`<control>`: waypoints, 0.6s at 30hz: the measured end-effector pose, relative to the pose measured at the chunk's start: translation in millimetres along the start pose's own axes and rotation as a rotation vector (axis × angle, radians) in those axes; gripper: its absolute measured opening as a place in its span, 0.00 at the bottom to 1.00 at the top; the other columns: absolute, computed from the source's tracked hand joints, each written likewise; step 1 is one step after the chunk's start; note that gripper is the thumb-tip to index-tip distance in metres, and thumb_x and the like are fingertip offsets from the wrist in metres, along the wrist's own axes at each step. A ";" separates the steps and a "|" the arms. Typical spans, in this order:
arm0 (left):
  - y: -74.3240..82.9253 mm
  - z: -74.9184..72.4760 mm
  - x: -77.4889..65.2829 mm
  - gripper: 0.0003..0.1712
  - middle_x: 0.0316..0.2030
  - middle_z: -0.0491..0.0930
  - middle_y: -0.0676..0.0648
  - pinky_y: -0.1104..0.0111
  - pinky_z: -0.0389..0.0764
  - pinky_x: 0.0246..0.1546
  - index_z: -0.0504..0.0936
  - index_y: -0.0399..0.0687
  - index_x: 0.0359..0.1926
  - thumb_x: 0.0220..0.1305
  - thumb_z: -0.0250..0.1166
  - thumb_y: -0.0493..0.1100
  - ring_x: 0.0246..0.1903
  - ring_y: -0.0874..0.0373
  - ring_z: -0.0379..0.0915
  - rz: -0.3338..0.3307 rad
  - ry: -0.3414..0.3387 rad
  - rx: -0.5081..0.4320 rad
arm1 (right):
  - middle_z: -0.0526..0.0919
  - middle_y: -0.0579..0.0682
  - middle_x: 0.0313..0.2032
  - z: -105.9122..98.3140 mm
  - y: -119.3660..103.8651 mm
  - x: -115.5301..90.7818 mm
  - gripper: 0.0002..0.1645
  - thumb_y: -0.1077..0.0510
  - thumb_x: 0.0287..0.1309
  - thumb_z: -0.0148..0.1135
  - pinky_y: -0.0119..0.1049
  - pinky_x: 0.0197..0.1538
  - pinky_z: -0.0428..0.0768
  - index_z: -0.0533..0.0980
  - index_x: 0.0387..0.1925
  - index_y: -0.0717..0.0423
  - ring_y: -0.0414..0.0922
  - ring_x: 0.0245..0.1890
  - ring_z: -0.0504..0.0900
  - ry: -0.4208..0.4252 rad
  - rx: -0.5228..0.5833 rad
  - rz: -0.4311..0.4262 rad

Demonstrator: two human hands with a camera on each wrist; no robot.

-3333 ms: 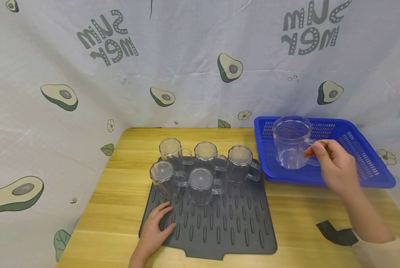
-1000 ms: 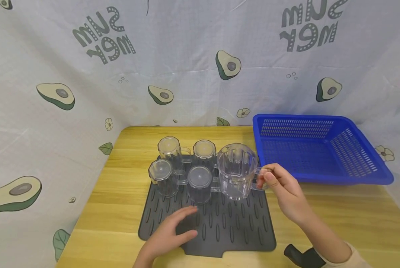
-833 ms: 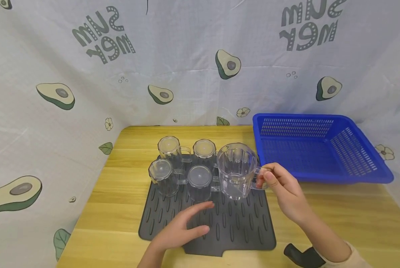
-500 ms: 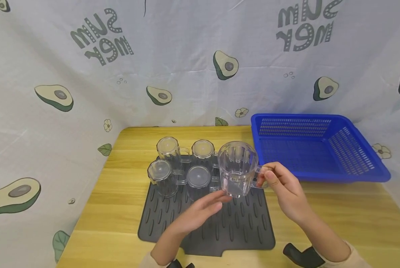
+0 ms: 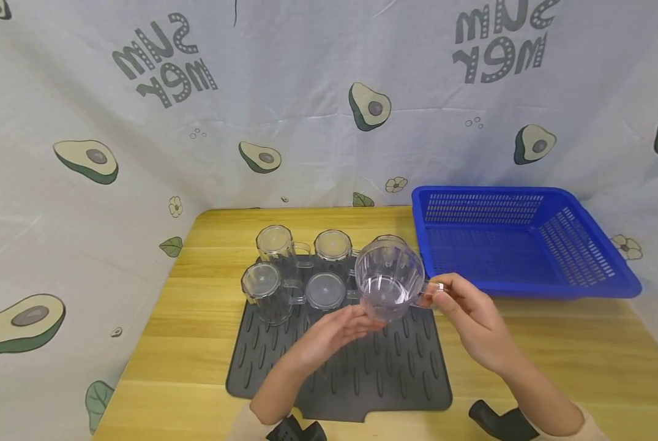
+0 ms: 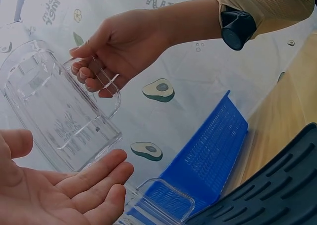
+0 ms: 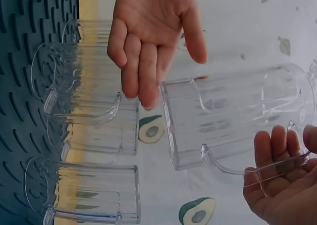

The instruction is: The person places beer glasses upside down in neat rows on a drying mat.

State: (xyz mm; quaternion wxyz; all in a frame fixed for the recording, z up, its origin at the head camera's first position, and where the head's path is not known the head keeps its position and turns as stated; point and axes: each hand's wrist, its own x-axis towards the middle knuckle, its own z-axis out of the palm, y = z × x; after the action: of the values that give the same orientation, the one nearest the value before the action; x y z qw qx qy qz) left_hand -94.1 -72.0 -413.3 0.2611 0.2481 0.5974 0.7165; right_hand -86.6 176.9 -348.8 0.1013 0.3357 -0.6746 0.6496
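Observation:
A clear mug (image 5: 388, 288) hangs mouth-up and tilted over the dark drying mat (image 5: 373, 392). My right hand (image 5: 472, 324) pinches its handle from the right. The left hand (image 5: 329, 337) reaches in from the front, palm up with fingers extended, fingertips right at the mug's base. In the left wrist view those straight fingers lie just below the mug's bottom edge. Several matching mugs stand upside down on the mat, among them a front one (image 5: 326, 293) and a back left one (image 5: 274, 241). Another, behind the held mug, is mostly hidden.
A blue perforated basket (image 5: 483, 207) sits at the back right of the wooden table (image 5: 185, 306), with nothing in it. Behind the table hangs a pale cloth (image 5: 306, 73) printed with avocados. Black bands show at both wrists.
The right hand has carried the mug left from above the basket to over the mat, where it now tips further. My left hand has risen from the mat's left side to the mug's base.

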 end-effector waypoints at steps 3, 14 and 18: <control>1.8 -0.6 2.5 0.39 0.62 0.68 0.28 0.53 0.61 0.67 0.60 0.27 0.69 0.79 0.31 0.58 0.64 0.41 0.65 0.011 -0.003 0.001 | 0.80 0.49 0.38 -3.1 -1.6 -0.8 0.15 0.80 0.64 0.44 0.26 0.49 0.77 0.75 0.42 0.67 0.40 0.43 0.80 -0.048 -0.045 -0.033; 6.1 -2.3 13.9 0.43 0.67 0.61 0.29 0.57 0.58 0.69 0.54 0.26 0.71 0.77 0.30 0.62 0.69 0.41 0.56 0.002 0.060 -0.028 | 0.81 0.48 0.41 -14.2 -7.5 -5.2 0.20 0.78 0.53 0.61 0.26 0.53 0.72 0.79 0.44 0.56 0.39 0.46 0.76 -0.147 -0.353 -0.111; 6.8 -3.8 20.5 0.44 0.66 0.64 0.29 0.54 0.57 0.69 0.54 0.28 0.72 0.76 0.30 0.64 0.67 0.41 0.60 0.017 0.040 -0.023 | 0.81 0.45 0.42 -15.9 -9.2 -8.9 0.24 0.77 0.48 0.66 0.26 0.57 0.70 0.80 0.44 0.51 0.39 0.49 0.76 -0.188 -0.406 -0.106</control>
State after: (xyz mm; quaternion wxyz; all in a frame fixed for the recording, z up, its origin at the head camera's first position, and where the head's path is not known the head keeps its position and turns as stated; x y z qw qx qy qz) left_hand -112.3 -62.1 -406.3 0.2460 0.2360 0.5921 0.7302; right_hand -79.2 195.3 -344.3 0.1374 0.4023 -0.7794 0.4602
